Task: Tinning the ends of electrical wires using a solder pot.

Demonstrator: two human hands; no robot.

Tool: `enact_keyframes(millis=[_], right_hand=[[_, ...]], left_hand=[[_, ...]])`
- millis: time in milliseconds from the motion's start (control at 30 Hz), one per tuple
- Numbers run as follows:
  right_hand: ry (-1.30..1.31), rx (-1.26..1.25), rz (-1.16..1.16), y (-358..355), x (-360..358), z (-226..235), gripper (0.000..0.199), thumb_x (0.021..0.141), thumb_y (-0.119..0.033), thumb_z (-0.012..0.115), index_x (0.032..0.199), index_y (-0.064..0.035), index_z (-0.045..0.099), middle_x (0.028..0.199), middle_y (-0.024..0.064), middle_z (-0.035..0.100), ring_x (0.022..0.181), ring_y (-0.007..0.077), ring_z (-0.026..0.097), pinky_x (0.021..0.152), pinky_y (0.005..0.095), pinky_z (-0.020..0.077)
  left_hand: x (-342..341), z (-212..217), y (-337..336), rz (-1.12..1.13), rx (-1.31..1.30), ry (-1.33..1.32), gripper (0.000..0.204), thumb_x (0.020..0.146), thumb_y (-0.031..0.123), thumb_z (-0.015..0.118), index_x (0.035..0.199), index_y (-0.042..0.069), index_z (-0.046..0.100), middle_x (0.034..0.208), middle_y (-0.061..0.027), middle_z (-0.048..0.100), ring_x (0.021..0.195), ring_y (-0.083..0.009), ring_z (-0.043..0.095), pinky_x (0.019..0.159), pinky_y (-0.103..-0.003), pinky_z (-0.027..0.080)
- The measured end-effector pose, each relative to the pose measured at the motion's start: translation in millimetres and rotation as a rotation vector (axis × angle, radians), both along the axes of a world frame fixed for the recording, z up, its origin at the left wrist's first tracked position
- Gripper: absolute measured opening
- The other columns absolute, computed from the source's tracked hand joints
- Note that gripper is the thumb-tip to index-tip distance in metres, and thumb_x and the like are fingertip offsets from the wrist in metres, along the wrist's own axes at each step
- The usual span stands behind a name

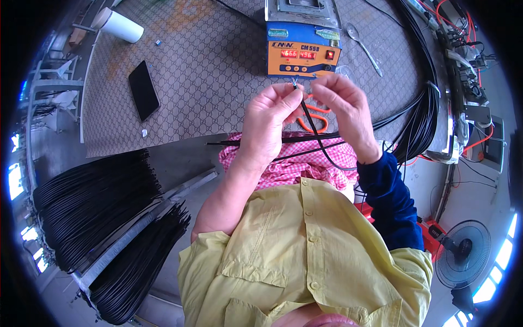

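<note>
Screens and labels on the counter

At the counter's far edge stands an orange-and-blue box machine (303,50) with two small red-lit number displays (298,54), and teal labels (278,32) above; a black phone (144,90), screen dark, lies towards the left edge.

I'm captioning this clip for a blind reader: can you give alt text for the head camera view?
Two bare hands, left hand and right hand, pinch the stripped tip of a black cable between them over a patterned table mat. Just beyond sits an orange and blue solder pot with red digits. Bundles of black cables lie to the left, near a black phone.
</note>
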State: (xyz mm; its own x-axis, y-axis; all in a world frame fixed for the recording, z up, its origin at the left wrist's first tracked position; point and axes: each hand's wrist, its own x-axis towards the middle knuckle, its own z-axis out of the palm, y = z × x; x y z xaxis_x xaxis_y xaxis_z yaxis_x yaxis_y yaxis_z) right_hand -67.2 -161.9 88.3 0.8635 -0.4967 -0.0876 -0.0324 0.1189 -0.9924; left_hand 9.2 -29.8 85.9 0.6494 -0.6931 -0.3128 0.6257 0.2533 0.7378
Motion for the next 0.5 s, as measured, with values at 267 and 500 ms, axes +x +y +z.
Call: enact_keyframes(millis=[267, 500], right_hand=[[-0.161, -0.638, 0.138, -7.1, 23.3, 24.5, 0.012, 0.072, -0.007, 0.062, 0.079, 0.0014, 0.058, 0.076, 0.0063, 0.055, 0.067, 0.0151, 0.056, 0.063, 0.0254, 0.046], [-0.095, -0.731, 0.213, -6.6, 27.3, 27.9, 0.009, 0.073, -0.003, 0.061, 0.08, 0.0016, 0.056, 0.081, 0.0065, 0.054, 0.074, 0.0132, 0.054, 0.068, 0.0249, 0.0438]], left_hand=[[-1.1, -2.7, 1.7, -0.003, -0.024, -0.047, 0.009, 0.081, 0.008, 0.058, 0.088, 0.002, 0.057, 0.077, -0.0023, 0.057, 0.062, -0.0062, 0.047, 0.058, -0.019, 0.039], [-0.5, 0.8, 3.5, -0.008, -0.013, -0.058, 0.01, 0.081, 0.007, 0.058, 0.089, 0.002, 0.057, 0.075, -0.0013, 0.055, 0.062, -0.0062, 0.046, 0.058, -0.019, 0.038]])
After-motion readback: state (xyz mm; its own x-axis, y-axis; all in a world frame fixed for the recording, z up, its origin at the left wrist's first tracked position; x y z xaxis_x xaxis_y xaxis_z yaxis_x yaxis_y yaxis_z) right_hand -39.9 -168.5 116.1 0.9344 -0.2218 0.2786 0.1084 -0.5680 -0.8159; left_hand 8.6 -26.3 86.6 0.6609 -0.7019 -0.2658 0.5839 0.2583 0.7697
